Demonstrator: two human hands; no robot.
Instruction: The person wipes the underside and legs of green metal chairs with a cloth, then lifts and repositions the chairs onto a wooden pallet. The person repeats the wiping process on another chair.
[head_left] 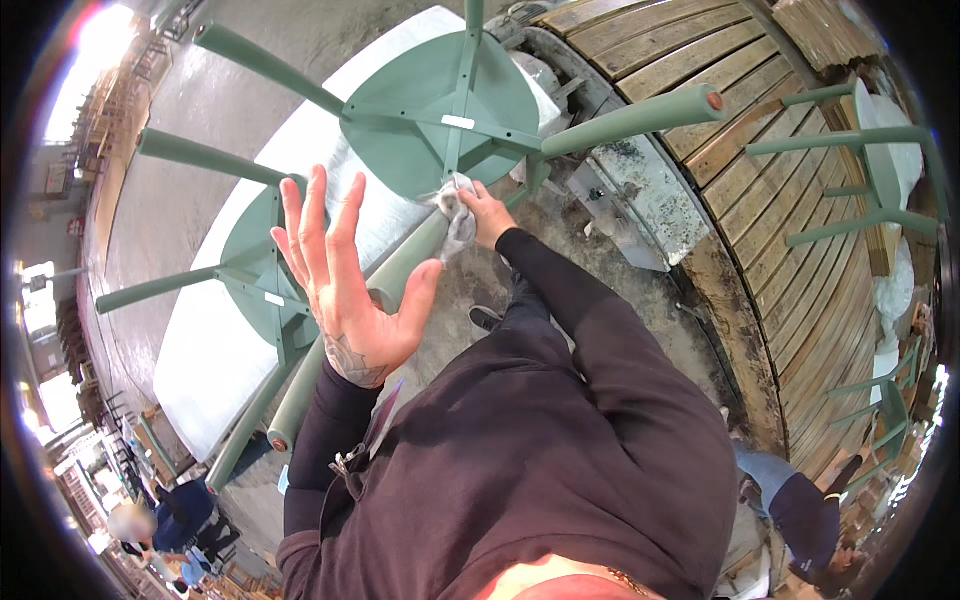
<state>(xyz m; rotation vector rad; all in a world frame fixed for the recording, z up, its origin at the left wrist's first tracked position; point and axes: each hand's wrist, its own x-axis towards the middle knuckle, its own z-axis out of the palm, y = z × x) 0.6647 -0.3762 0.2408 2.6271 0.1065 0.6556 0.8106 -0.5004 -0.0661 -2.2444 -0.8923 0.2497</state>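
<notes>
Head view, and here's the right hand (488,215) at the centre, its grip closed around a crumpled grey-white cloth (458,228), fingers bunched, the cloth up against a leg (415,257) of an upturned green chair (395,105), right by the seat end! Over to the left hand (350,290): raised, grip wide open, fingers spread, holding nothing, a tattoo at the wrist, the thumb near that leg's free end. The chair lies seat-down, legs up, on a white-covered desk (195,355), and just left of it there's a second green chair (245,235), upturned too. Out right, a slatted wooden platform (790,235) curves past with more green furniture (880,175) on it, and a co-worker (805,515) bends at lower right.
</notes>
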